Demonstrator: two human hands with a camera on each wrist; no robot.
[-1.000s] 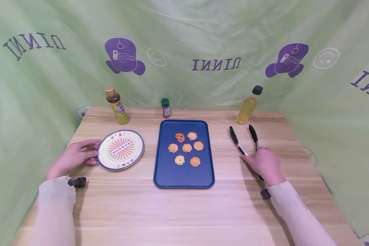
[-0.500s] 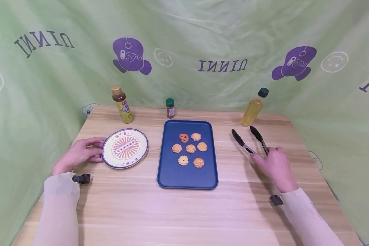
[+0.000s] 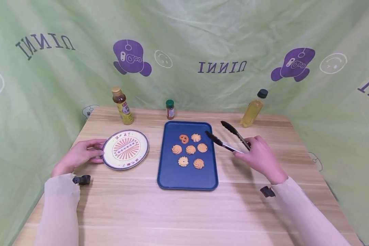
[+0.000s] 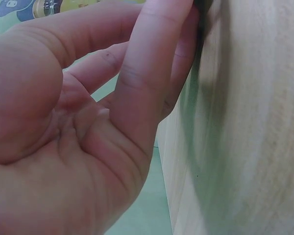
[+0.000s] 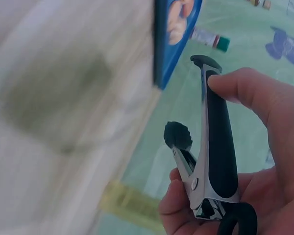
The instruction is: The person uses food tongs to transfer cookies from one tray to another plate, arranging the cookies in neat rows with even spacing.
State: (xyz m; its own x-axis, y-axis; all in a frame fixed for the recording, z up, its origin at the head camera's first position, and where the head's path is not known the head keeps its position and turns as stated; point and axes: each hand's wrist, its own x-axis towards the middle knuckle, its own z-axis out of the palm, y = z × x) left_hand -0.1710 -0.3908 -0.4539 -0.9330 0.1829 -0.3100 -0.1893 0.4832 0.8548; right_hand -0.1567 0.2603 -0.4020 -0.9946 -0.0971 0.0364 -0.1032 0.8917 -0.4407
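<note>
In the head view my left hand (image 3: 80, 155) is at the left rim of a round white plate (image 3: 132, 164) with a blue edge and red print. Its bent fingers hold that rim; the left wrist view (image 4: 88, 122) does not show the contact well. My right hand (image 3: 261, 157) grips black-and-steel kitchen tongs (image 5: 220, 137). Raised off the table, the tongs stand spread, one tip over the right edge of a blue tray (image 3: 187, 181). Several cookies lie on the tray, among them a swirl cookie (image 3: 198, 163), a pretzel-shaped one (image 3: 183, 138) and a round one (image 3: 202, 147).
Along the back of the wooden table (image 3: 141, 212) stand a brown-and-yellow sauce bottle (image 3: 123, 107), a small green-capped spice jar (image 3: 170, 110) and a dark-capped bottle of yellow liquid (image 3: 253, 111). A green printed cloth (image 3: 184, 34) hangs behind.
My right hand has lifted the tongs and swung them left, toward the tray. The left hand stays at the plate rim. The whole head view shifted slightly in the first half second.
</note>
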